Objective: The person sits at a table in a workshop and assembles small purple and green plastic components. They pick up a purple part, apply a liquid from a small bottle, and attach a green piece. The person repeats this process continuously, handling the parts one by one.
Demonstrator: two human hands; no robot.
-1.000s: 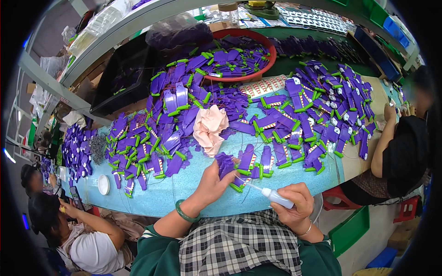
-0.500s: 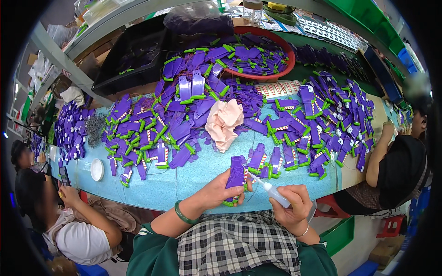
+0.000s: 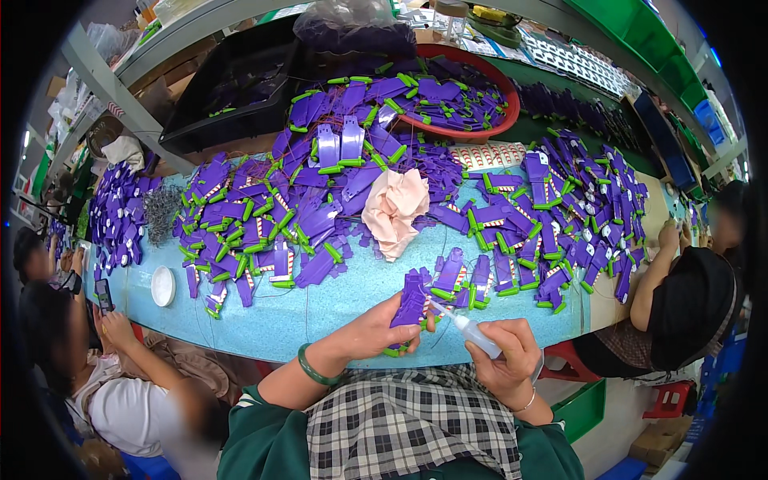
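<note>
Just above the table's near edge, my left hand [image 3: 370, 330] is closed around a flat purple plastic piece [image 3: 410, 298], with a bright green part showing below my fingers. My right hand [image 3: 512, 358] grips a small translucent squeeze bottle [image 3: 482, 339] with a thin needle nozzle. The nozzle points up and left, its tip at the right edge of the purple piece; whether it touches I cannot tell. Close beyond my hands lie several similar purple pieces [image 3: 450, 270] with green ends and red-striped strips.
Heaps of purple pieces [image 3: 232, 216] cover much of the blue table. Crumpled pink paper [image 3: 394, 214] sits mid-table; a white cup [image 3: 162, 286] stands left. Behind are a red basin [image 3: 512, 100] and a black crate [image 3: 180, 128]. People sit at both sides.
The view has shifted slightly. Both hands keep their grips, with the nozzle tip still at the purple piece.
</note>
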